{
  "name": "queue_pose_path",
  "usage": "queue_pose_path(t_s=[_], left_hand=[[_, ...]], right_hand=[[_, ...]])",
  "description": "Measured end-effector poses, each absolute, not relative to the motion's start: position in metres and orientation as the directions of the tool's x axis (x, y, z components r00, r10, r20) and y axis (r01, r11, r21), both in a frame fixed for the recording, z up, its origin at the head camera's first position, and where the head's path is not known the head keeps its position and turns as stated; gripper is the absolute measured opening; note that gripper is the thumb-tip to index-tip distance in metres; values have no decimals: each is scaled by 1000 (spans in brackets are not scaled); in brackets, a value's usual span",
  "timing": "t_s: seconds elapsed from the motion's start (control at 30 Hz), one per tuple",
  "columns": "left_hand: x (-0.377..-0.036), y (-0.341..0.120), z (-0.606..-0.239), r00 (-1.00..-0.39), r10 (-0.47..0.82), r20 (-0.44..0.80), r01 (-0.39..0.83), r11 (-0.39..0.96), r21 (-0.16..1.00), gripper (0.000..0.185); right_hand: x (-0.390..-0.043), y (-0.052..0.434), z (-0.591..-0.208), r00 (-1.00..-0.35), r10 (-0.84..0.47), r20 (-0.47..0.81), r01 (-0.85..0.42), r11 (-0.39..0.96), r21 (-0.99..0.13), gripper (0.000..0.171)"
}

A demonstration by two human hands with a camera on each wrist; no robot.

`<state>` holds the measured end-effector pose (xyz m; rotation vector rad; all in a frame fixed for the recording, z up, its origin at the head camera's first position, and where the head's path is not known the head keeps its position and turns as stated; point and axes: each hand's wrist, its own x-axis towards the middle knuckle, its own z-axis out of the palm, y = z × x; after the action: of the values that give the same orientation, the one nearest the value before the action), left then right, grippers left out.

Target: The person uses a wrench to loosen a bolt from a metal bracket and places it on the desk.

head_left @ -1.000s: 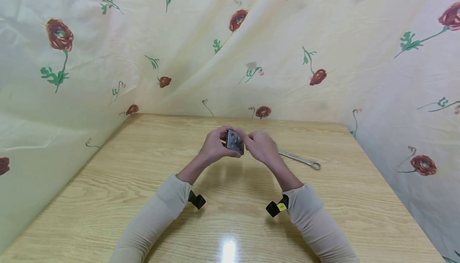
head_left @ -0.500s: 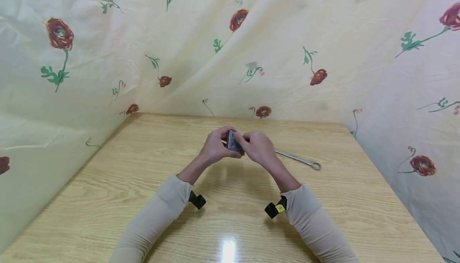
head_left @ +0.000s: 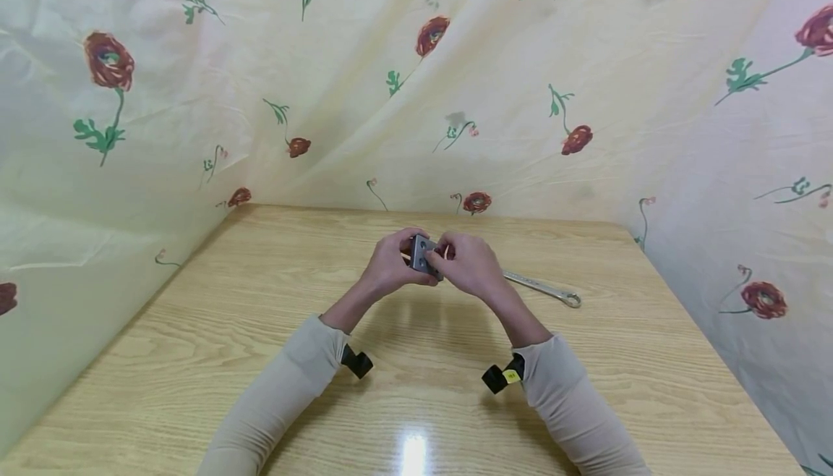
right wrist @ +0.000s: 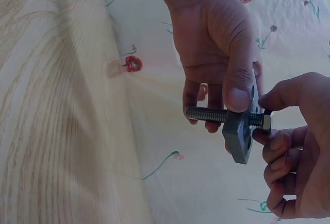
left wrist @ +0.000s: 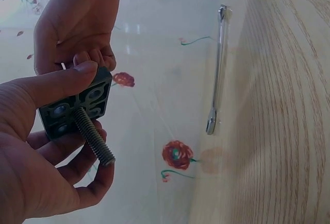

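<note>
Above the middle of the table, my left hand (head_left: 392,265) grips a small grey metal plate (head_left: 421,252) with several holes, thumb on its edge. A threaded bolt (right wrist: 206,115) passes through one hole, its shank sticking out toward my left palm (left wrist: 36,162). The fingers and thumb of my right hand (head_left: 470,265) pinch the bolt's hex head (right wrist: 266,122) on the plate's other side. In the left wrist view the bolt shank (left wrist: 95,142) juts from the plate (left wrist: 77,105), with the right hand (left wrist: 77,23) behind it.
A long silver wrench (head_left: 541,288) lies on the wooden table (head_left: 260,317) just right of my hands, also in the left wrist view as the wrench (left wrist: 218,69). Flowered cloth (head_left: 455,64) walls the table at back and both sides.
My right hand's fingers shifted on the bolt head, and the plate tilted a little and back. Both hands stayed in the same spot; the wrench has not moved.
</note>
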<state>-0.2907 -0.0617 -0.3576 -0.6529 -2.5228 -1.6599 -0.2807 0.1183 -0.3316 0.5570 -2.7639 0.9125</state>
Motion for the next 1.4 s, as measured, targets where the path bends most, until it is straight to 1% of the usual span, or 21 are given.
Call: queue_pose_path(t_s=[0.2,0.4,0.6,0.97,1.03,1.17,1.23,1.27,1.3,1.4], left_hand=[[-290,-62,-357,-911,319,263,364,321,874,67],[-291,-62,-357,-908,326,264,365,304,880,64],[-292,-62,-358,-903,332,273,375,296,879,63],[-291,-62,-358,-906,326,269,373,318,872,65],[-292,-62,-358,-907,324,268,371,320,872,65],[-291,-62,-358,-910,315,269,370,324,871,67],[-291,-61,-358,-912,311,267,367,328,870,68],[-291,-61,-358,-913,310,265,365,331,870,68],[-291,-61,-359,-914,309,263,363,333,870,69],[-291,-60,-360,-915,311,257,359,337,870,69]], right_hand=[[-280,121,-330,-900,-317,299,-435,699,-568,22],[-280,123,-330,-870,-346,350,-492,645,-585,22],[-280,123,-331,-846,-369,384,-533,618,-578,24],[-280,120,-332,-802,-398,445,-595,582,-554,22],[-281,121,-332,-799,-406,444,-601,564,-566,22],[-283,125,-333,-837,-359,412,-546,526,-652,19],[-284,127,-333,-874,-298,385,-486,538,-688,15],[-285,127,-333,-892,-266,365,-451,561,-694,17],[-285,127,-333,-909,-239,343,-416,585,-696,25],[-285,127,-335,-950,-192,244,-309,676,-669,55]])
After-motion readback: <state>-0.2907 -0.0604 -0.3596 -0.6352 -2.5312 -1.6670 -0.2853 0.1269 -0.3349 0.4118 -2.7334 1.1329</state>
